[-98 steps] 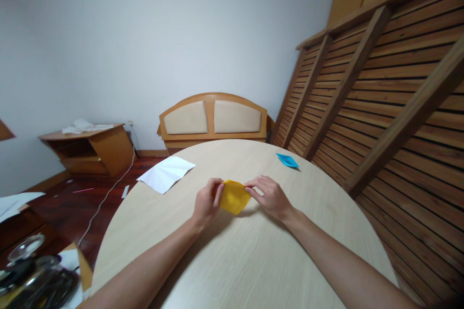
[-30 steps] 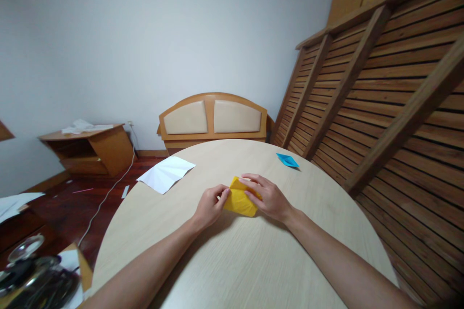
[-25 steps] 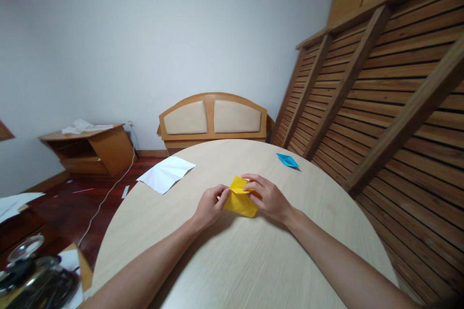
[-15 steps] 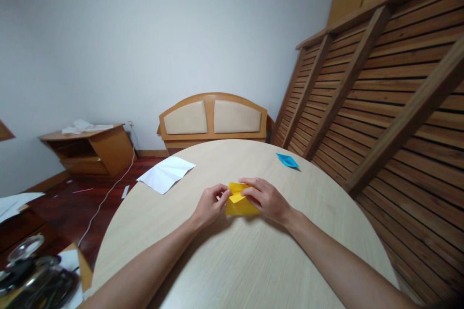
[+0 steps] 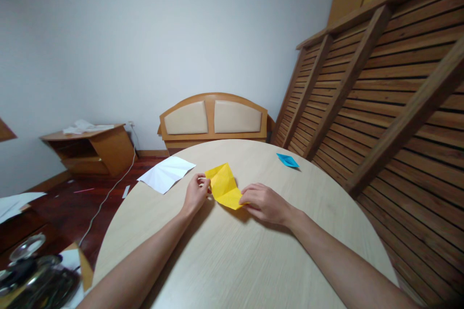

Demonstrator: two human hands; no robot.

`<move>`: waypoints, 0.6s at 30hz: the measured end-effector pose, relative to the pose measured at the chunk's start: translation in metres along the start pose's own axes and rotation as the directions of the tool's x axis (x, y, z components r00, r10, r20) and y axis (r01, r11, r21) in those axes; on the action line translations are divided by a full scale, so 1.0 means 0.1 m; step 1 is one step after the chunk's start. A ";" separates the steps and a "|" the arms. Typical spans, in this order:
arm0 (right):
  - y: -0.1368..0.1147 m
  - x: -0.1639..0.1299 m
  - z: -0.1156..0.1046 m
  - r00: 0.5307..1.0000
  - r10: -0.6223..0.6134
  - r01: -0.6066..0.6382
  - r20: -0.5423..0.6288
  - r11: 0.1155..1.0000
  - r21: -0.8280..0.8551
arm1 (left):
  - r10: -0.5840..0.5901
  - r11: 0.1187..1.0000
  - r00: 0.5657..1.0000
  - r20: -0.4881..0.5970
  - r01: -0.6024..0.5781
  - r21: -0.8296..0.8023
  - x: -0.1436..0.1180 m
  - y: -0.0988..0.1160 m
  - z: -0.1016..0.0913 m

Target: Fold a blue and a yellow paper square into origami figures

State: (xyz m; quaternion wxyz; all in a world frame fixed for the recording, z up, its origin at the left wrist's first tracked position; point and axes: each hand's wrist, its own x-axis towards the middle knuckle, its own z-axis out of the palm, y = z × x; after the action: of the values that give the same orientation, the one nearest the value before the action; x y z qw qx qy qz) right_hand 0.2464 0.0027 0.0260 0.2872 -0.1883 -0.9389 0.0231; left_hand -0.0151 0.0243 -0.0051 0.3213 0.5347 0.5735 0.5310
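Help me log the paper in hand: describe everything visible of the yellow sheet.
The yellow sheet looks like thin paper, angular in outline, creased into facets, partly open. It is over the round table, contact with it unclear. The left hand touches its left edge; the right hand pinches its near right corner.

On table (image 5: 232,256): one yellow paper (image 5: 222,184), one white paper (image 5: 166,174), one blue paper (image 5: 288,160); two hands (image 5: 267,204).

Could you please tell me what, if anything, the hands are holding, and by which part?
The yellow paper: the left hand holds its left edge, the right hand its near right corner.
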 end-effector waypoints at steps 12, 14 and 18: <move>0.00 -0.08 0.05 0.976 0.141 -0.148 0.165 0.989 0.030 | 0.501 0.620 0.702 0.506 -0.699 0.357 -0.20 -0.05 0.08; 0.02 -0.11 0.07 0.967 0.169 -0.177 0.190 0.984 0.026 | 0.423 0.605 0.652 0.630 -0.720 0.340 -0.24 -0.03 0.11; 0.09 -0.14 0.11 0.949 0.233 -0.243 0.212 0.970 0.024 | 0.277 0.612 0.629 0.726 -0.698 0.371 -0.28 0.00 0.08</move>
State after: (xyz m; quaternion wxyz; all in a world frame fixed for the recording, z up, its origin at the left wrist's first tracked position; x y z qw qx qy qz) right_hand 0.2541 0.0063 0.0078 0.1874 -0.2895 -0.9332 0.1005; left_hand -0.0012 0.0003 -0.0129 0.1209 0.8906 0.3999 0.1794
